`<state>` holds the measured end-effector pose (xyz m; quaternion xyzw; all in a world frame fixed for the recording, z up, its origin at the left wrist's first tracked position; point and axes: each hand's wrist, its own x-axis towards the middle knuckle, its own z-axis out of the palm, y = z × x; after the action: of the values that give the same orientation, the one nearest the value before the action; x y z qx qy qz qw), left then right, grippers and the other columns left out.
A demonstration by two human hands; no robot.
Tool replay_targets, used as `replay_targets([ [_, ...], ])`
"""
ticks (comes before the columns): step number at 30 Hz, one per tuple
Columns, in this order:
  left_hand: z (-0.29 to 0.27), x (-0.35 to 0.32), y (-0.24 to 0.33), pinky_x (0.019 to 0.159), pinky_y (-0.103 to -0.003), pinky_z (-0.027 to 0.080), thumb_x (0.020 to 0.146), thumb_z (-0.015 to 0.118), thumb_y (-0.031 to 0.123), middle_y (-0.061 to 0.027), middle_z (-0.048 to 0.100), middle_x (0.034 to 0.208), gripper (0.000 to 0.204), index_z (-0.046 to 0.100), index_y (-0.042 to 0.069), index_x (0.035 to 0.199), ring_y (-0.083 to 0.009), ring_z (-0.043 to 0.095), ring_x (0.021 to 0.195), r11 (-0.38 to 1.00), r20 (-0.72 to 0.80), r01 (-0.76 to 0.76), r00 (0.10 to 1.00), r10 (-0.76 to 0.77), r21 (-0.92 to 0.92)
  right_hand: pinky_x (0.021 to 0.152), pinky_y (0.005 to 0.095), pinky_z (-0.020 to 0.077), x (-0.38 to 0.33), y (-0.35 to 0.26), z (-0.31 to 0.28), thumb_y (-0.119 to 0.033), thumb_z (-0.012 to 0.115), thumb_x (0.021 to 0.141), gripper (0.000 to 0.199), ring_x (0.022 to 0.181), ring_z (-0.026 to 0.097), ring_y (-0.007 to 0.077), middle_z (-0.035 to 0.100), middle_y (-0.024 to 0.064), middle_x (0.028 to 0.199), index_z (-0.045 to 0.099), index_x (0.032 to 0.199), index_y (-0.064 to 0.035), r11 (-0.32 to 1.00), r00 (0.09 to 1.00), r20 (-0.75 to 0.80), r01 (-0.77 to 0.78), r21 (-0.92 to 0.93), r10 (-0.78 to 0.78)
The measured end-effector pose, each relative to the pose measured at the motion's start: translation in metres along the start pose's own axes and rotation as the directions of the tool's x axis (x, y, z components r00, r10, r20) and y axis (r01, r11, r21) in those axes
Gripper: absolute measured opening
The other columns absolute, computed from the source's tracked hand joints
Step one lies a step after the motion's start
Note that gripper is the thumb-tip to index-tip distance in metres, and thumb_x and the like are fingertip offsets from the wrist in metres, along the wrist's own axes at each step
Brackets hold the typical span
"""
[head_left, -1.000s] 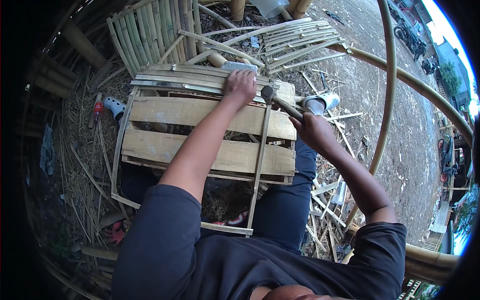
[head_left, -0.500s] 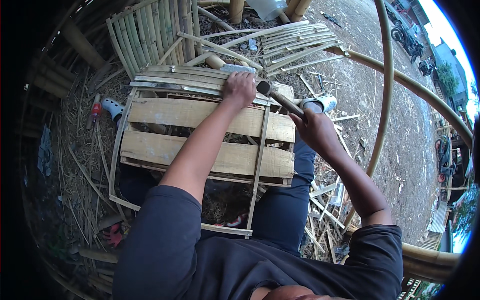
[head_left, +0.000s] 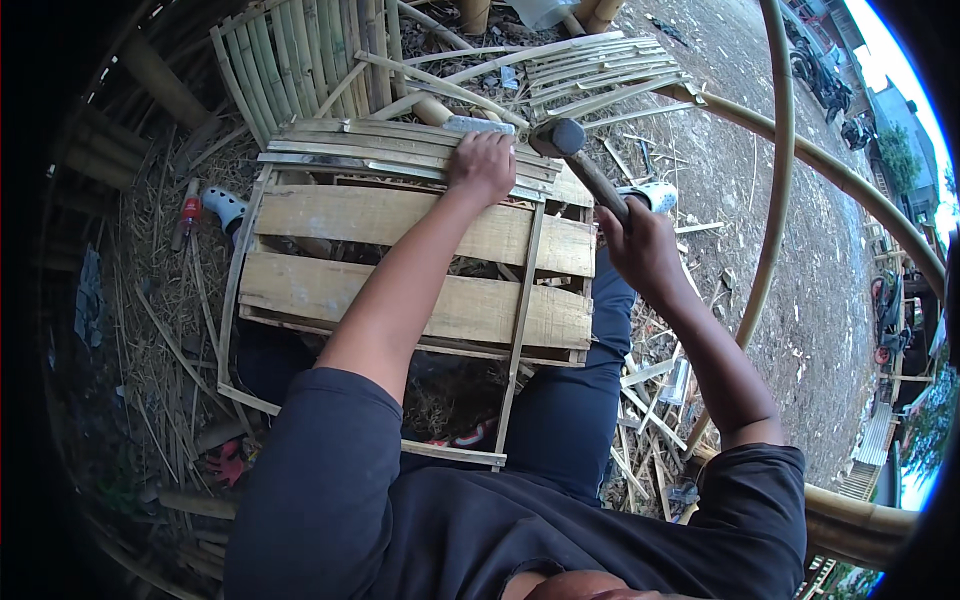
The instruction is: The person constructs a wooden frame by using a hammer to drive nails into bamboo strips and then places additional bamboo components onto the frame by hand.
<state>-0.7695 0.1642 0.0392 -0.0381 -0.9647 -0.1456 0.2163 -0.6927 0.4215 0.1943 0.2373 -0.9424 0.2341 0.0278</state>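
On my lap and in front of it lies a wooden crate point(head_left: 400, 300) of pale boards, with a thin frame of bamboo strips point(head_left: 524, 290) over it. Bamboo slats point(head_left: 370, 147) lie side by side across its far part. My left hand point(head_left: 484, 168) is closed over the slats near their right end, fingers bent at the far edge; anything small in the fingertips is hidden. My right hand point(head_left: 645, 245) grips the handle of a hammer point(head_left: 590, 175), its head raised right of my left hand. A small pale grey pack point(head_left: 478, 125) lies just beyond my left fingers.
A slatted bamboo panel point(head_left: 300, 65) stands at the far left, and another slat rack point(head_left: 605, 70) lies far right. Curved bamboo poles point(head_left: 778, 200) cross the right side. Bamboo offcuts point(head_left: 650, 430) litter the ground. A bottle with a red label point(head_left: 190, 207) lies at left.
The hammer head has lifted away from the slats beside my left hand, and my right hand has moved slightly right. My left hand stays at about the same place on the slats.
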Motion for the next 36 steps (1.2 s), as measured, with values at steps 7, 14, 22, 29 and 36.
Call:
replay_targets([
  [7,0.001,-0.005,-0.003,0.108,-0.041,0.041,0.099,0.049,0.026,-0.0130,0.072,0.119,0.034,0.067,0.008,0.121,-0.0259,0.064,0.119,0.998,0.064,0.023,0.998,-0.019,-0.067,0.058,0.0521,0.0513,0.003,0.019,0.017,-0.044,0.071,0.097,0.048,0.063,0.067,0.0454,0.064,0.0241,0.065,0.067,0.080,0.0011,0.975,0.992,0.111,-0.028,-0.221,0.054],
  [14,-0.005,-0.002,0.002,0.108,-0.041,0.041,0.099,0.049,0.025,-0.0126,0.072,0.122,0.033,0.067,0.007,0.121,-0.0271,0.063,0.122,0.998,-0.034,-0.026,0.999,0.024,-0.058,0.057,0.0509,0.0528,-0.010,0.017,0.013,-0.041,0.070,0.098,0.046,0.060,0.068,0.0419,0.064,0.0198,0.062,0.062,0.081,0.0007,0.964,0.993,0.041,0.115,-0.239,-0.109],
  [22,-0.011,-0.007,0.008,0.109,-0.040,0.041,0.100,0.049,0.025,-0.0134,0.071,0.124,0.035,0.066,0.006,0.123,-0.0255,0.063,0.122,0.998,-0.024,0.023,0.999,-0.024,-0.054,0.055,0.0508,0.0512,-0.007,-0.001,-0.006,-0.040,0.070,0.098,0.047,0.059,0.067,0.0425,0.062,0.0216,0.061,0.059,0.076,-0.0010,0.980,0.997,0.041,0.078,-0.185,-0.072],
  [29,0.000,0.007,0.004,0.106,-0.040,0.042,0.099,0.050,0.026,-0.0124,0.072,0.121,0.031,0.066,0.007,0.118,-0.0251,0.064,0.120,0.999,-0.007,0.005,1.000,-0.005,-0.051,0.056,0.0540,0.0495,-0.007,0.033,0.024,-0.040,0.070,0.098,0.046,0.060,0.066,0.0447,0.062,0.0224,0.061,0.061,0.075,-0.0012,0.969,0.993,0.113,-0.005,-0.246,0.034],
  [36,-0.011,-0.002,0.003,0.107,-0.041,0.042,0.099,0.050,0.026,-0.0123,0.072,0.121,0.034,0.067,0.007,0.122,-0.0256,0.064,0.120,0.999,0.080,0.024,0.996,-0.026,0.030,0.058,0.0527,0.0494,-0.005,-0.019,-0.016,-0.041,0.068,0.100,0.047,0.063,0.066,0.0452,0.063,0.0234,0.064,0.063,0.082,0.0023,0.998,0.998,-0.036,0.044,-0.040,-0.046],
])
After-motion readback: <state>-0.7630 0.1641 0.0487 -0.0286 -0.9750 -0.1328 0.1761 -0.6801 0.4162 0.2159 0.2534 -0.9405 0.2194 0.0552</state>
